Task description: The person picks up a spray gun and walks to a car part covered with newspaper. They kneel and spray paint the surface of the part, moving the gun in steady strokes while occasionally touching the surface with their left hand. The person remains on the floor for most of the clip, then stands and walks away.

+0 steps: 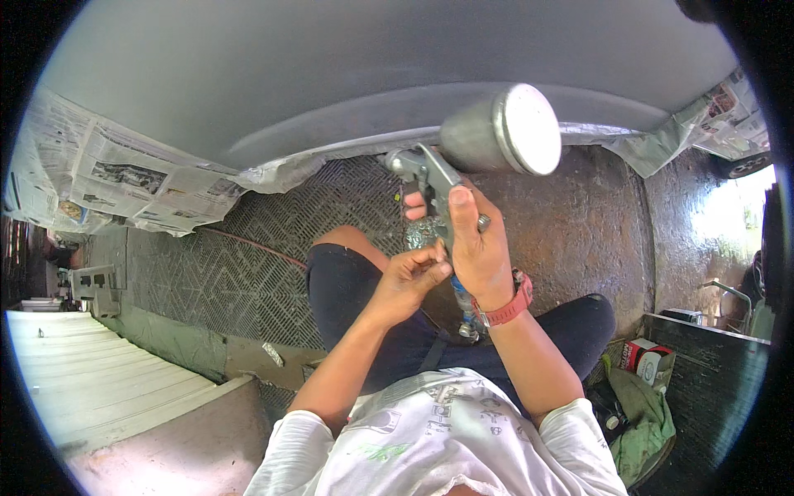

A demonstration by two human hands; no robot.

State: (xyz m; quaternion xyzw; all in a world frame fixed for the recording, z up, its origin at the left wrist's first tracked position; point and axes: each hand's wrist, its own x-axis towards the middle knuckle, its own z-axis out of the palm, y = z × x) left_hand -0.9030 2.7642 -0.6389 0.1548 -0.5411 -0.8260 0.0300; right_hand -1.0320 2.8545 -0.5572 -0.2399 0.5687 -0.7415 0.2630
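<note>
My right hand (481,248) is wrapped round the grip of a metal spray gun (440,175), its thumb along the back of the body. The gun's silver cup (475,139) with a pale round lid tilts to the upper right. My left hand (405,283) pinches thumb and fingers at the lower end of the grip, touching the gun; the exact part between its fingertips is hidden. A blue and metal fitting (465,304) shows below the right hand. Just beyond the gun stands a smooth grey vehicle panel (347,74).
Newspaper masking (132,178) lines the panel's left, with more newspaper (732,112) at right. A thin red hose (256,246) crosses the patterned floor mat (198,281). White slatted panel (99,372) stands at left. Right lie a red-and-white box (649,360) and green cloth (645,422).
</note>
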